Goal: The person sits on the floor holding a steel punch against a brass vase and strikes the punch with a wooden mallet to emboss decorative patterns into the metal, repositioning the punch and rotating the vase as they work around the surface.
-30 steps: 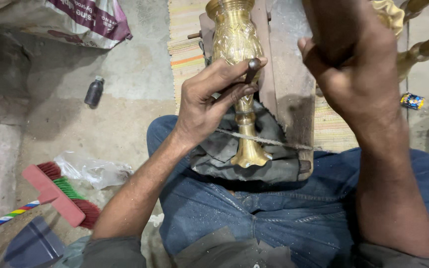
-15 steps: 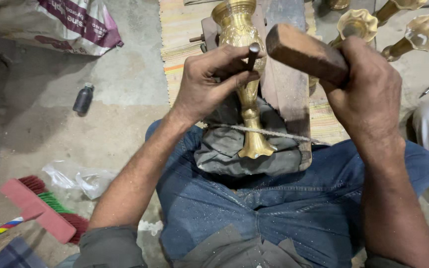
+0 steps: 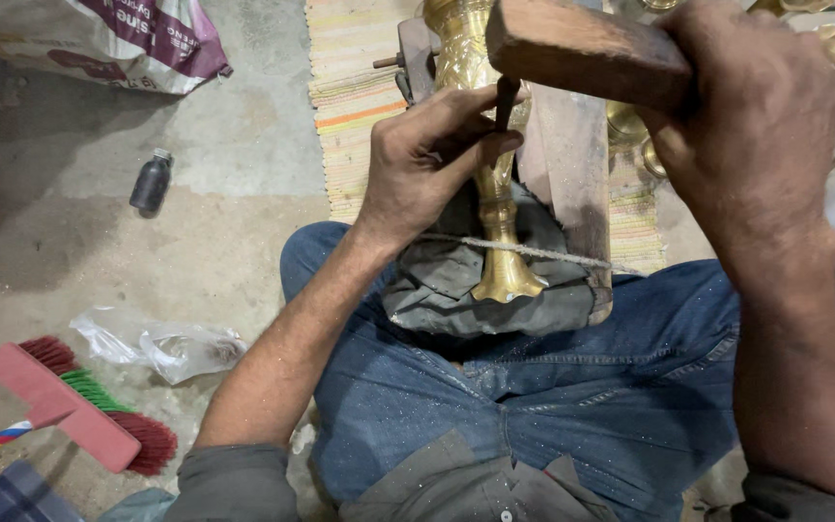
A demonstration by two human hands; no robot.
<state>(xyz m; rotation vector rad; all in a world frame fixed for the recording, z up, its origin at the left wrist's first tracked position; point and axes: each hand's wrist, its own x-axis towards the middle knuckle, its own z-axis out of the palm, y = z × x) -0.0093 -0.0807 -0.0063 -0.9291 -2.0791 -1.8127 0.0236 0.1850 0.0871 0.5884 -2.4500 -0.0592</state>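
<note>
Concrete floor below — left hand (image 3: 427, 164) fingers pinch chisel (image 3: 504, 101), right hand (image 3: 756, 126) grips mallet (image 3: 582, 48).

Bare forearms, grey sleeves pushed up, dusty blue jeans, and a grey, possibly buttoned, shirt hem.

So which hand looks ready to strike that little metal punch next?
Probably the right hand: it grips the wooden mallet just above the punch. The left hand is busy pinching the punch against the brass stand.
</note>
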